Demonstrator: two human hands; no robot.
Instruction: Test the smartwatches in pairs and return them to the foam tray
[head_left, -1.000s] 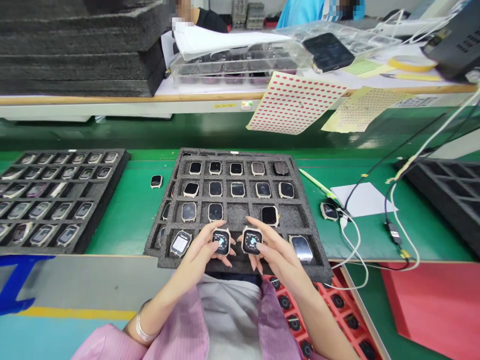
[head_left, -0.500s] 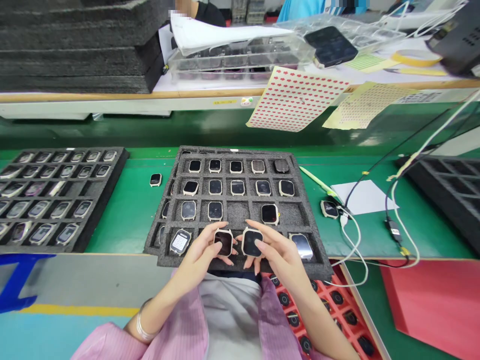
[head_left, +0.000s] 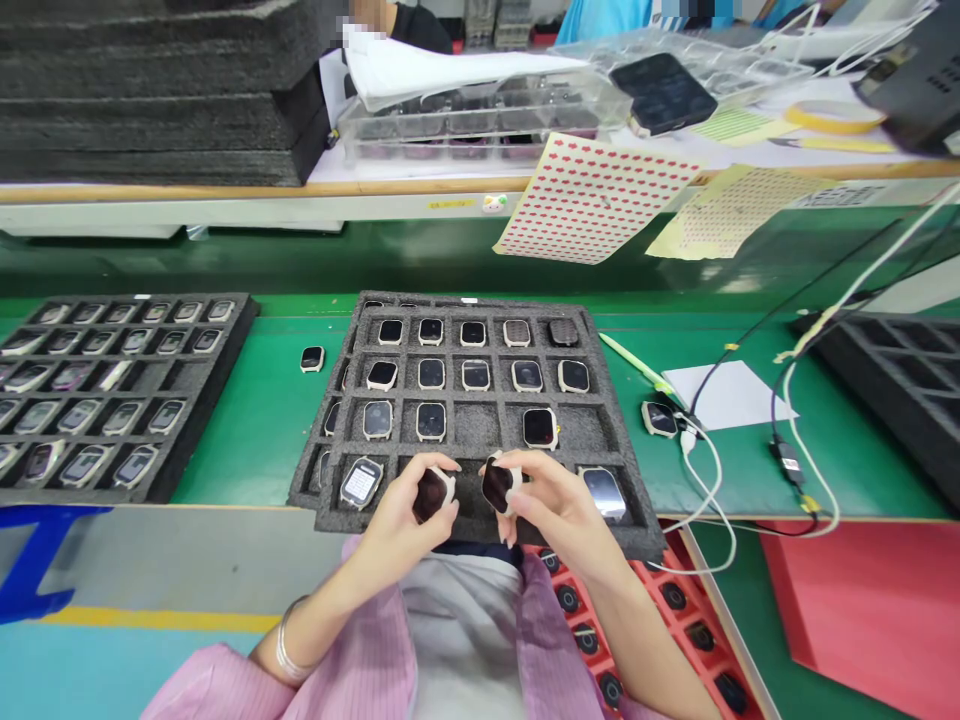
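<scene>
My left hand (head_left: 409,510) grips a smartwatch body (head_left: 433,494) by its edges, its dark screen tilted. In my right hand (head_left: 551,495) is a second smartwatch body (head_left: 498,484), also tilted, pinched between thumb and fingers. Both are held over the front row of a black foam tray (head_left: 480,430), which rests on another foam tray. Several watch bodies without straps lie screen-up in its compartments. One at the front left (head_left: 361,483) shows a lit white screen; another at the front right (head_left: 602,492) reflects light beside my right hand.
A second foam tray of watches (head_left: 202,400) lies at left, with a loose watch (head_left: 312,359) near it. To the right, a watch (head_left: 660,418) lies by cables and white paper (head_left: 727,395). A red tray (head_left: 675,625) sits below. Sticker sheets (head_left: 596,200) hang from the shelf.
Both watches have been turned in my fingers, from screens facing up toward me to tilted on their sides. My left hand has moved slightly left, and the gap between the watches is wider.
</scene>
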